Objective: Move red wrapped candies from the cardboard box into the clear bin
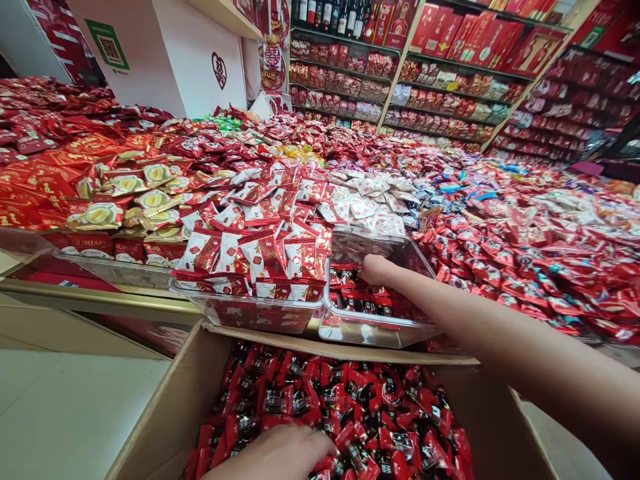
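While the left grip [290, 453] rests among red-and-black sweets [400, 440] in the carton [185, 393] around it, the right grip [377, 270], farther forward, reaches into a clear bin [380, 331] of similar sweets. Whether either is closed cannot be told. This looks like loading or sorting; scooping would call for curled fingers.

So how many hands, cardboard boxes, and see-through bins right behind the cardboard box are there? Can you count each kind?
Hands: 2, left hand and right hand
Cardboard box: 1
See-through bins: 2, left bin and right bin
Total: 5
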{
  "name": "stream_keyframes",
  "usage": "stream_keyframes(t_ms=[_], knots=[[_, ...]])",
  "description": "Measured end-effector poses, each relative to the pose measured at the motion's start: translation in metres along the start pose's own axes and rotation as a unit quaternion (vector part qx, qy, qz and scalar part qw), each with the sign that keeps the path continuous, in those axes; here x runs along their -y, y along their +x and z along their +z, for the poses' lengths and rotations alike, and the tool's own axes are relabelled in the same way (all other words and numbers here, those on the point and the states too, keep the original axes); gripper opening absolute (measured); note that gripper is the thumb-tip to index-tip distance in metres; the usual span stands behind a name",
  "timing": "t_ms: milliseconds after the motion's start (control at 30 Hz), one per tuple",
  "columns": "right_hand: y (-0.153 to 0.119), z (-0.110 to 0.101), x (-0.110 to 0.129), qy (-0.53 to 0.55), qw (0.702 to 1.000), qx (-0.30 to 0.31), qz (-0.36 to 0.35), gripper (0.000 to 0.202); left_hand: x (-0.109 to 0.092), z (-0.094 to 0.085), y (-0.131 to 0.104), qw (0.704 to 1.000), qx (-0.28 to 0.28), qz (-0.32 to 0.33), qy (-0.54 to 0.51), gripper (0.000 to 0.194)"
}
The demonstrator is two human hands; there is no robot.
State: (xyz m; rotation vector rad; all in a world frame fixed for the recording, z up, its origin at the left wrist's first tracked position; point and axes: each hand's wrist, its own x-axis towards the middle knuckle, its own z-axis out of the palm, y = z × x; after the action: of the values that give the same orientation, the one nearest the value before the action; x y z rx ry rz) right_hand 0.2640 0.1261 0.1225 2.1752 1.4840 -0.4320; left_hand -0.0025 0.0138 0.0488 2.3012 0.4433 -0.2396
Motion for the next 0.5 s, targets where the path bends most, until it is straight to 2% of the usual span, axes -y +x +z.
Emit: stream_keyframes(t_ms=[167, 333, 433, 500], knots=[[0.002, 0.001, -0.001, 0.006, 1.000, 0.004, -0.006, 0.023, 0.001, -0.001, 0.001, 1.000, 0.003, -0.012, -0.009, 0.036], [0.004, 0.003, -0.004, 0.009, 0.998, -0.063, -0.023, 0.024, 0.003, 0.001, 0.000, 0.999, 0.001, -0.025, -0.038, 0.036], [-0.016, -0.009, -0.004, 0.016, 0.990, -0.128, -0.047, 0.021, 0.008, 0.004, 0.003, 0.997, 0.020, -0.055, -0.053, 0.037], [-0.046, -0.021, -0.002, 0.022, 0.981, -0.185, -0.058, 0.023, 0.012, 0.006, 0.005, 0.991, 0.041, -0.089, -0.086, 0.033]])
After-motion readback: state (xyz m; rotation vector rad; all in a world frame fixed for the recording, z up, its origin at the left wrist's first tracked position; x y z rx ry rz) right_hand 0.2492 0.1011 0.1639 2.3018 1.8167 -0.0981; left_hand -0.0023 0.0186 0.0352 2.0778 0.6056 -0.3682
